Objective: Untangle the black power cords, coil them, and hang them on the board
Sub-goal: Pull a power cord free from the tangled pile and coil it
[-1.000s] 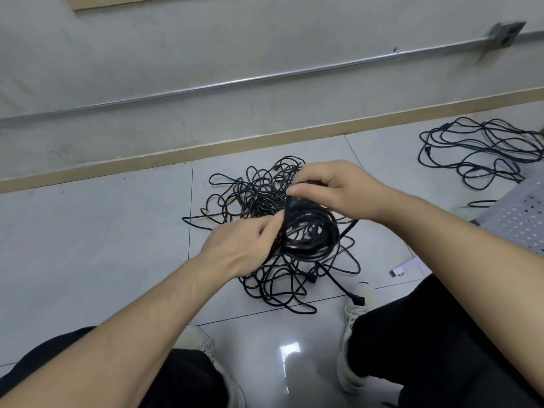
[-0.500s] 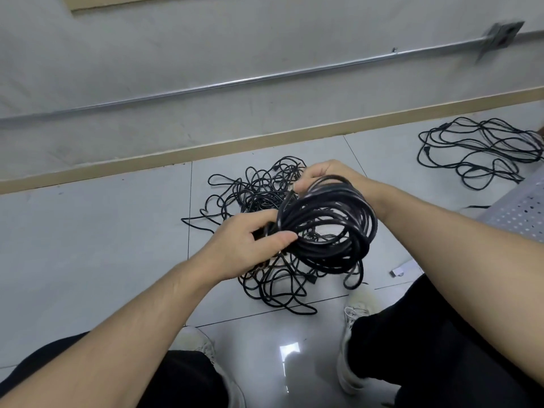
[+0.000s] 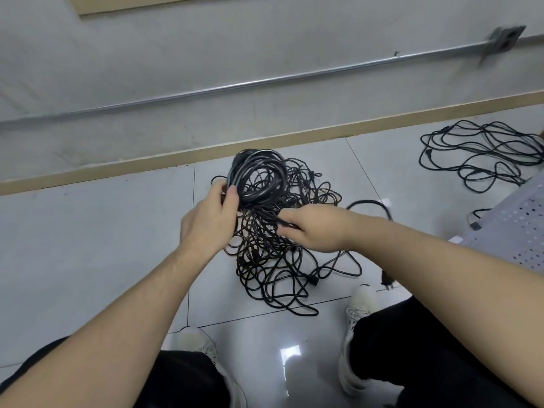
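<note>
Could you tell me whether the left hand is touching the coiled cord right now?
Touching. The head view shows the left hand gripping the coiled cord, thumb pressed against its left edge.

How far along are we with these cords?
Done: one coil is wound, gripped by the left hand. In hand: the right hand pinches its loose tail. Left: the tangled pile and the second bunch lie uncoiled on the floor; the perforated board shows nothing hung.
</note>
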